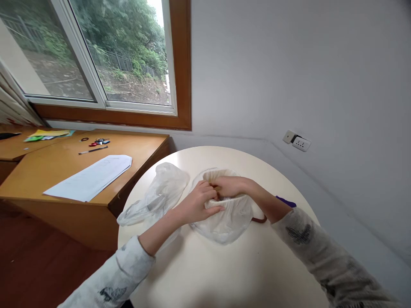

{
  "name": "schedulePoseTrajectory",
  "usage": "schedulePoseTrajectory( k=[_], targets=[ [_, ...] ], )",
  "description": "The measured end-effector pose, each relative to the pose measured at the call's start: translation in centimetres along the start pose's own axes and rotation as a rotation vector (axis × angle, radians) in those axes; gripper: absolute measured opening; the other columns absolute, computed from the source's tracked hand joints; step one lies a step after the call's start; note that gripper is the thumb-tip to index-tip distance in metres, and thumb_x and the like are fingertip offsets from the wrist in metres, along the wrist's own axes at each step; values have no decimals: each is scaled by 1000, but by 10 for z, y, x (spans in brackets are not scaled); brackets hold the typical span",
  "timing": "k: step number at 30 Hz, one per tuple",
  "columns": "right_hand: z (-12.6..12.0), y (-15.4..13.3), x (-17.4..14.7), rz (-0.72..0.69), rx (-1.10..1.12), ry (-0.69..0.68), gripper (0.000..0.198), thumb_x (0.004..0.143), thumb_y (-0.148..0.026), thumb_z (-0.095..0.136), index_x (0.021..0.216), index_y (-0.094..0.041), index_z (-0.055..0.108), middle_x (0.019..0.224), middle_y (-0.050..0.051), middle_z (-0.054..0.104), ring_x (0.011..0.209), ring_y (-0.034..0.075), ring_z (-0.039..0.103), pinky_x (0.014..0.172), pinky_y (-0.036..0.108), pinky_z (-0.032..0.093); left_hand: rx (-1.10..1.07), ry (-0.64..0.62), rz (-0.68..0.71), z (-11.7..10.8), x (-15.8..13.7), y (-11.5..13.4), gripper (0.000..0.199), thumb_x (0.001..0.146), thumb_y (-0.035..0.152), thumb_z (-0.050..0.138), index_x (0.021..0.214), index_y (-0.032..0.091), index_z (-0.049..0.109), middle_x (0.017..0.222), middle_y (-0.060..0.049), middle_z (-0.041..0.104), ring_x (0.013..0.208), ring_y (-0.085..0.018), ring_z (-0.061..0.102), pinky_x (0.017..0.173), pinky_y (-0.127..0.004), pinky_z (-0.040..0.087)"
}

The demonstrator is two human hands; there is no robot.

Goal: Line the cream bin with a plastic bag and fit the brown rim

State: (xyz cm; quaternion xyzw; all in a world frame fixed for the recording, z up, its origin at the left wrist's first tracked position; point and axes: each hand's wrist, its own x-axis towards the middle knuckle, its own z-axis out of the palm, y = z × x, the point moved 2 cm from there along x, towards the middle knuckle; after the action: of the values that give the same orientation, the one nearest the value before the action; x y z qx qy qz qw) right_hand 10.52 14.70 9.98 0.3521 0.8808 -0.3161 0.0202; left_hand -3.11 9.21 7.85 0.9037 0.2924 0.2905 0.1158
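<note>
A whitish, translucent plastic bag spreads over and around a round, open-topped form on the white table. Its gathered rim circles the opening. My left hand lies across the left side of that rim, fingers bent inward and thumb along the front edge, gripping the bag. Reaching in from the right, my right hand dips into the opening; its fingertips are hidden behind the left fingers and the rim. Both hands meet near the middle. A second crumpled plastic bag rests left of my left forearm.
The round white table adjoins a wooden desk bearing papers, a pen and keys. Near my right forearm lie a purple item and a brown loop. A wall stands behind.
</note>
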Motion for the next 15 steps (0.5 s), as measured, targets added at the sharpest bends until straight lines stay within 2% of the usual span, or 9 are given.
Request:
schedulePoseTrajectory(
  k=[2, 4, 6, 8, 9, 11, 13, 15],
  targets=[
    [-11, -1, -13, -79, 114, 172, 22, 80, -22, 44, 92, -23, 63, 86, -1, 65, 72, 14, 58, 64, 27, 44, -42, 63, -15, 3, -4, -1, 13, 79, 33, 57, 79, 20, 55, 94, -7, 54, 101, -21, 47, 93, -37, 36],
    [-21, 5, -27, -123, 219, 463, 23, 83, -27, 42, 94, -24, 63, 94, 0, 65, 85, 15, 58, 77, 29, 44, -101, 146, -72, 7, -9, -3, 20, 76, 31, 60, 92, 21, 56, 124, -11, 41, 121, -26, 34, 99, -39, 33],
    [-24, 21, -39, -101, 313, 761, 22, 83, -32, 46, 93, -24, 64, 101, 2, 64, 98, 17, 56, 89, 32, 39, -181, 217, -169, 13, -13, -6, 54, 70, 34, 67, 118, 25, 44, 141, -11, 18, 132, -29, 18, 103, -44, 28],
    [-16, 42, -45, -62, 509, 951, 27, 83, -38, 47, 101, -25, 62, 114, 3, 59, 110, 18, 50, 95, 34, 35, -281, 270, -281, 23, -17, -11, 95, 63, 38, 73, 137, 28, 14, 146, -12, 6, 134, -31, 9, 105, -49, 22],
    [-8, 52, -44, -48, 658, 975, 32, 83, -42, 45, 108, -27, 58, 122, 3, 54, 116, 18, 46, 97, 34, 34, -334, 290, -335, 28, -18, -14, 108, 60, 39, 74, 139, 28, 1, 147, -12, 3, 135, -31, 7, 106, -50, 19],
    [14, 69, -38, -28, 970, 922, 42, 85, -51, 37, 119, -30, 50, 132, 2, 46, 120, 18, 43, 96, 36, 36, -439, 313, -427, 40, -21, -18, 120, 58, 39, 76, 138, 28, -13, 148, -13, -1, 135, -32, 6, 107, -50, 16],
    [38, 77, -31, 0, 1147, 840, 51, 84, -58, 32, 123, -30, 46, 128, 3, 50, 115, 19, 48, 93, 37, 39, -527, 311, -488, 51, -22, -20, 123, 58, 37, 76, 137, 29, -17, 148, -11, -4, 135, -31, 6, 108, -48, 15],
    [56, 77, -24, 8, 1171, 815, 57, 82, -62, 29, 120, -25, 51, 115, 5, 60, 107, 22, 54, 89, 38, 42, -580, 313, -524, 59, -24, -20, 123, 58, 34, 76, 137, 30, -18, 148, -10, -5, 135, -29, 7, 109, -46, 14]
  ],
)
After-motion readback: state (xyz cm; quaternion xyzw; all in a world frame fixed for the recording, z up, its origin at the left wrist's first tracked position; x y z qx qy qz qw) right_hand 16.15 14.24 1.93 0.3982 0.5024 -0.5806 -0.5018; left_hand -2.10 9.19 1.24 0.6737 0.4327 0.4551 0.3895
